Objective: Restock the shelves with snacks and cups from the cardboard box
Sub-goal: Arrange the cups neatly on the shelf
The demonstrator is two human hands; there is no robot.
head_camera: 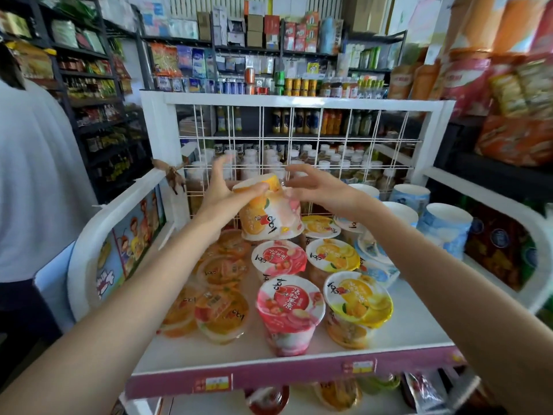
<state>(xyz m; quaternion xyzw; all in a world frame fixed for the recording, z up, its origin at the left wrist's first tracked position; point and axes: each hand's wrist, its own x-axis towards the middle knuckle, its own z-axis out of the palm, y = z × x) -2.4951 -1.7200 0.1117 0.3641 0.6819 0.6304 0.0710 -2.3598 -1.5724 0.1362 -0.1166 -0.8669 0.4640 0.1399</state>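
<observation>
Head view looks down my two forearms to the white display shelf (299,359), where I am placing jelly cups. My left hand (223,193) holds an orange-and-pink cup (269,209) upside down, thumb curled across its base while the other fingers stand up and spread. My right hand (318,188) sits just beside it with fingers loosely curled at the cup's far side; whether they touch it I cannot tell. The cup hangs above the back row, in front of the wire grid panel (293,139).

I judge the job well along: pink-lidded cups (288,301) and yellow-lidded cups (357,299) already stand in rows, flat orange tubs (220,313) are stacked on the left, and blue-and-white paper cups (446,229) line the right. Some bare shelf shows at the front right, so more could fit. The cardboard box is out of sight, so I cannot say how much remains.

Lids carry Chinese brand lettering, too blurred to read firmly. Price tags (359,366) on the pink shelf edge are illegible too
</observation>
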